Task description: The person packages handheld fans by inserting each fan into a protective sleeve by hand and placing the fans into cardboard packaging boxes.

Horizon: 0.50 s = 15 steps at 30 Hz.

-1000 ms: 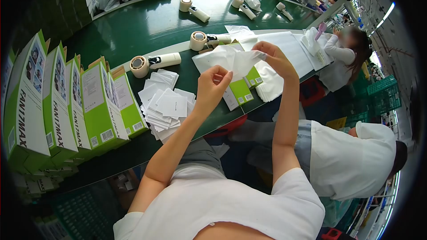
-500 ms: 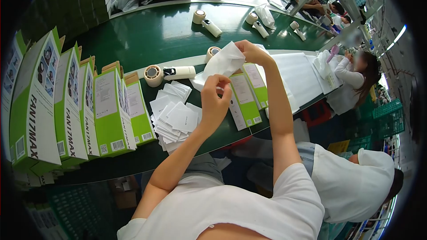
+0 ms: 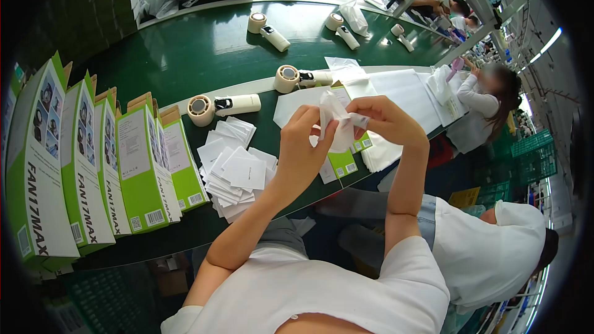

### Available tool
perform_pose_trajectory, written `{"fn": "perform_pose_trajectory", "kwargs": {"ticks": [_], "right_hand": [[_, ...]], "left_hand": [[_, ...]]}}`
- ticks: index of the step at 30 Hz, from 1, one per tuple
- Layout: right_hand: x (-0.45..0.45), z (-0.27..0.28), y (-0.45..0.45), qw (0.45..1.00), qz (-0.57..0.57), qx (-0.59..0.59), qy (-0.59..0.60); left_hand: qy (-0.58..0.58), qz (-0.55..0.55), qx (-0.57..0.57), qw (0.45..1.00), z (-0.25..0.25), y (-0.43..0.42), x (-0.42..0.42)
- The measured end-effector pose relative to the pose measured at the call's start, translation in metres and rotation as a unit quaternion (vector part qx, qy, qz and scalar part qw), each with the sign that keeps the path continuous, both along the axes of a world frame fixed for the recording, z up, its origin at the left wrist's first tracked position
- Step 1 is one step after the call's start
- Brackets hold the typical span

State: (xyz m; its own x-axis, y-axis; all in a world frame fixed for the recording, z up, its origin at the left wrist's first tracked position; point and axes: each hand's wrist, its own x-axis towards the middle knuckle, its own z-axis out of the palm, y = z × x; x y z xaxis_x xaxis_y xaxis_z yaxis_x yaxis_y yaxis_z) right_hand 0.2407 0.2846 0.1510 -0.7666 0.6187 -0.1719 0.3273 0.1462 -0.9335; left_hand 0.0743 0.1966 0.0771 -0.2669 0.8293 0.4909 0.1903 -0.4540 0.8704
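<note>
Between my two hands is a thin white bag [image 3: 335, 125], crumpled and partly see-through. My left hand [image 3: 304, 148] pinches its left side, and my right hand [image 3: 396, 122] grips its right edge with bent fingers. Below the bag lies a green and white box [image 3: 342, 164], partly covered. To the left of my left hand is a loose pile of white booklets [image 3: 242, 170]. A cream handheld fan [image 3: 237, 105] lies behind the pile. Another cream fan [image 3: 287, 78] rests farther back, near the belt's edge.
Green and white FAN17MAX boxes [image 3: 46, 173] stand in a row at left. Several fans lie on the green conveyor belt [image 3: 198, 37]. A stack of white bags [image 3: 402, 89] lies at right. One co-worker [image 3: 486, 102] sits beyond it; another person [image 3: 489, 253] is close on my right.
Both hands have come lower, and the right hand has swung right and down. The bag, spread out before, is now bunched between them. The view has shifted slightly.
</note>
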Motion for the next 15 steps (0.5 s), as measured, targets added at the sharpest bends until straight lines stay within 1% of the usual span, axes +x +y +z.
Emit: {"fn": "perform_pose_trajectory", "kwargs": {"ticks": [2,4,5,7,8,9,10,11,12,13,14,15], "right_hand": [[0.019,-0.003,0.044,0.994,0.109,0.004,0.003],[0.019,-0.002,0.080,0.979,0.159,0.108,0.061],[0.009,-0.006,0.097,0.978,0.164,0.109,0.061],[-0.021,-0.018,0.131,0.970,0.144,-0.012,0.194],[-0.039,-0.030,0.151,0.979,0.114,-0.011,0.169],[-0.060,-0.042,0.172,0.986,0.085,-0.009,0.144],[-0.082,-0.058,0.192,0.994,0.033,0.001,0.105],[-0.072,-0.084,0.231,0.993,0.039,0.001,0.108],[-0.119,-0.127,0.258,0.990,-0.011,0.144,-0.008],[-0.169,-0.172,0.287,0.950,-0.063,0.281,-0.120],[-0.174,-0.198,0.316,0.877,-0.114,0.409,-0.227],[-0.193,-0.189,0.303,0.878,-0.110,0.409,-0.222]], "left_hand": [[0.031,-0.013,-0.020,0.999,-0.006,-0.005,0.000],[0.022,-0.014,-0.031,0.999,-0.011,-0.007,0.001],[0.016,-0.022,-0.041,0.999,-0.014,-0.008,0.002],[0.004,-0.038,-0.059,0.998,-0.017,-0.008,0.001],[0.005,-0.034,-0.059,0.998,-0.017,-0.011,-0.001],[-0.024,-0.035,-0.053,0.998,-0.014,-0.015,-0.004],[-0.051,-0.036,-0.046,0.997,-0.011,-0.019,-0.009],[-0.078,-0.035,-0.039,0.996,-0.008,-0.023,-0.014],[-0.104,-0.035,-0.033,0.993,-0.005,-0.025,-0.020],[-0.100,-0.028,-0.032,0.994,-0.004,-0.027,-0.026],[-0.123,-0.044,-0.039,0.991,-0.002,-0.029,-0.032],[-0.146,-0.060,-0.045,0.986,-0.001,-0.031,-0.037]]}}
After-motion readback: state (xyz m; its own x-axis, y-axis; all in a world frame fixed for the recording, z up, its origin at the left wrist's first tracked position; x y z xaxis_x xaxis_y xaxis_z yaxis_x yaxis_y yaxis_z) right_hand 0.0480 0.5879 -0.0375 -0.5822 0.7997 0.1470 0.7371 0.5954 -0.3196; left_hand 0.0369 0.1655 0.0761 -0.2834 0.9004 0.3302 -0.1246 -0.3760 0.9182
